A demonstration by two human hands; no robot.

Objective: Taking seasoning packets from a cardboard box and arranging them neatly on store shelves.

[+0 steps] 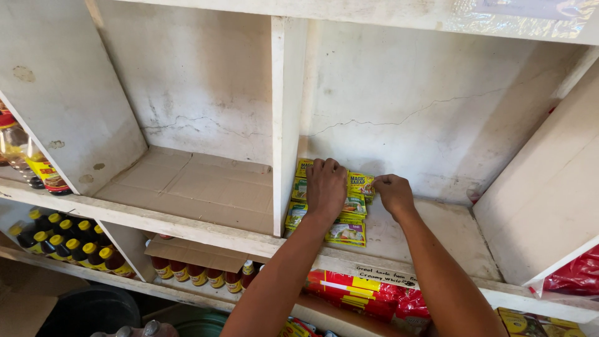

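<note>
— Both forearms come up from the bottom edge, closest to us. Where do the hands end up?

— On the white wooden shelf [437,228], in the right-hand compartment. The left hand [326,186] lies palm down, fingers flat and together, on top of the yellow seasoning sachets [346,232]. The right hand [394,192] is just beside it, fingers curled narrow and pinching the right edge of the rearmost sachet.

— And the sachets themselves?

— Flat on the shelf board, in 2 short columns pushed up against the white divider [284,125] on their left, running from near the back wall toward the front lip. They overlap one another like tiles. I cannot count them exactly, as the left hand covers several.

— Anything else around?

— Left of the divider, the neighbouring compartment has only a cardboard liner [193,187] on its floor. A handwritten paper label [385,275] is stuck on the front edge below the sachets. Under that lie red and yellow packets [368,296]. Lower left, a row of dark sauce bottles with yellow caps [68,240], and next to them smaller bottles with red contents [196,274] beneath a cardboard flap. At the far left stands a clear bottle with a red label [37,165]. A red plastic bag [577,271] shows at the right edge.
</note>
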